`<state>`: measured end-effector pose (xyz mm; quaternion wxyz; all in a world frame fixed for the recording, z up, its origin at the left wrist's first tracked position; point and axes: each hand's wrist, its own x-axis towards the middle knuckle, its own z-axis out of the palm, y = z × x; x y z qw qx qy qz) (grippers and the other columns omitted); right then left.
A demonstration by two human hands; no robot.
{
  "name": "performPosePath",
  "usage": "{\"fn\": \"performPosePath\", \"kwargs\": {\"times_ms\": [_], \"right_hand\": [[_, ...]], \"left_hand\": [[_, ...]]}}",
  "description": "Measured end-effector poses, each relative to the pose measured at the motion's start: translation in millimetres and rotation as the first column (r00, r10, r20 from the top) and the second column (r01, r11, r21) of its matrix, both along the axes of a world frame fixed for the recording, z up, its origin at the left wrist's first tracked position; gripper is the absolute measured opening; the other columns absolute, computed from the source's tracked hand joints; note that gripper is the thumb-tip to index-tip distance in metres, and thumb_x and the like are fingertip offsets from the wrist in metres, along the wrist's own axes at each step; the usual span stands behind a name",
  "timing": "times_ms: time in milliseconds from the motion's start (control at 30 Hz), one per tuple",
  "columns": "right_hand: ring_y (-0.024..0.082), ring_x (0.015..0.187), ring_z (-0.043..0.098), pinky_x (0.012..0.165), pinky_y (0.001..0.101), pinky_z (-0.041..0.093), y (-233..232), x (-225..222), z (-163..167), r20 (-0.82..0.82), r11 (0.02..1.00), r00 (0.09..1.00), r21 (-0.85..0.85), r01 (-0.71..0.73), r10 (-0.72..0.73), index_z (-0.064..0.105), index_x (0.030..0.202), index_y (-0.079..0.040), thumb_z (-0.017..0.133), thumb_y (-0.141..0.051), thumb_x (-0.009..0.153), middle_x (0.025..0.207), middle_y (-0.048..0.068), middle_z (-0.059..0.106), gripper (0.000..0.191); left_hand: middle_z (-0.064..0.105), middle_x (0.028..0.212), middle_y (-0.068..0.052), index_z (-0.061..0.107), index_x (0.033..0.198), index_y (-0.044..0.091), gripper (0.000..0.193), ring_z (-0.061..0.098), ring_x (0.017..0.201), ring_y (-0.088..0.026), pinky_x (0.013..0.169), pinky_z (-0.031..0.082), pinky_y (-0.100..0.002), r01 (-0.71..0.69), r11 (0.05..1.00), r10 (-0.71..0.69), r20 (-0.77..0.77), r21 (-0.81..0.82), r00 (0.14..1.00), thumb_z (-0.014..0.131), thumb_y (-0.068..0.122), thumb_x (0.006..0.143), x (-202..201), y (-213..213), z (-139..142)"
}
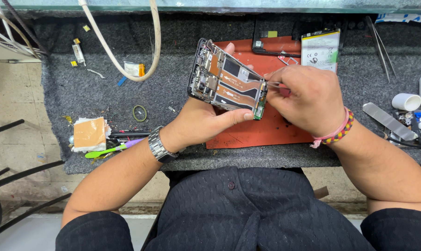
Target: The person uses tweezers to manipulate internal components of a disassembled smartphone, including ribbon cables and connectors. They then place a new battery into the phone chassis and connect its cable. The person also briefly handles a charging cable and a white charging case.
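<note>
The left hand (205,122), a metal watch (160,146) on its wrist, cupped an opened phone frame (226,80) from beneath, thumb pressed along its lower edge and fingertips showing past its far edge, so the frame sat tilted in the palm above the table. Just to the right of it, the right hand (308,98), wearing a pink and beaded wristband (337,131), was pinched shut on thin metal tweezers (271,84) whose tips touched the frame's lower right corner, beside a small green board. Under both hands lay a red mat (261,132) on the grey felt table (173,100). Left of the left hand lay a green-handled tool (109,149) and a small ring (139,113). Beyond the right hand rested a phone battery (320,49); farther right lay a metal strip (389,121) and a white cap (406,101).
</note>
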<state>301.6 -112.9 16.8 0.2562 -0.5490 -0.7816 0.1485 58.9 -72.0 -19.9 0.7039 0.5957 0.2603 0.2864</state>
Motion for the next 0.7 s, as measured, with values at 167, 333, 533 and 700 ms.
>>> {"fn": "performPosePath", "kwargs": {"times_ms": [167, 333, 533, 700], "right_hand": [[0.009, 0.060, 0.045, 0.058, 0.0244, 0.045, 7, 8, -2, -0.330, 0.903, 0.902, -0.409, 0.130, -0.279, 0.068, 0.101, 0.000, 0.076, -0.011, 0.092, 0.079, 0.002, 0.064, 0.016], [0.002, 0.060, 0.046, 0.054, 0.0190, 0.040, 10, 22, -13, -0.614, 0.660, 0.644, -0.719, -0.218, -0.456, 0.068, 0.108, -0.001, 0.063, -0.020, 0.101, 0.073, -0.007, 0.058, 0.021], [0.003, 0.056, 0.043, 0.050, 0.0241, 0.038, -1, 29, -25, -0.671, 0.622, 0.623, -0.699, -0.353, -0.401, 0.069, 0.110, 0.001, 0.060, -0.024, 0.106, 0.067, -0.006, 0.053, 0.027], [0.002, 0.061, 0.046, 0.053, 0.0237, 0.037, -5, 25, -27, -0.709, 0.636, 0.553, -0.679, -0.367, -0.438, 0.068, 0.118, 0.001, 0.061, -0.022, 0.104, 0.073, -0.005, 0.058, 0.029]], "left_hand": [[0.029, 0.156, -0.036, 0.034, 0.151, 0.002, 0.078, 0.043, 0.142, -0.037, 0.117, 0.041, -0.046, 0.000, 0.827, 0.099, -0.144, 0.563, 0.985, 0.082, 0.004, 0.090, -4, 7, 4], [0.068, 0.133, -0.012, 0.050, 0.142, -0.001, 0.044, 0.069, 0.123, -0.019, 0.108, 0.059, -0.036, 0.147, 0.966, -0.113, 0.165, -0.212, 0.980, 0.070, 0.008, 0.104, -11, 4, 6], [0.067, 0.132, -0.012, 0.045, 0.143, 0.000, 0.049, 0.071, 0.120, -0.018, 0.101, 0.064, -0.036, 0.129, 0.957, -0.085, 0.175, -0.261, 0.981, 0.070, 0.004, 0.101, -16, 12, 17], [0.063, 0.133, -0.015, 0.038, 0.150, 0.002, 0.076, 0.070, 0.111, -0.023, 0.091, 0.064, -0.038, 0.007, 1.000, -0.007, 0.049, -0.003, 0.999, 0.075, 0.035, 0.092, -32, 36, 38]]}}
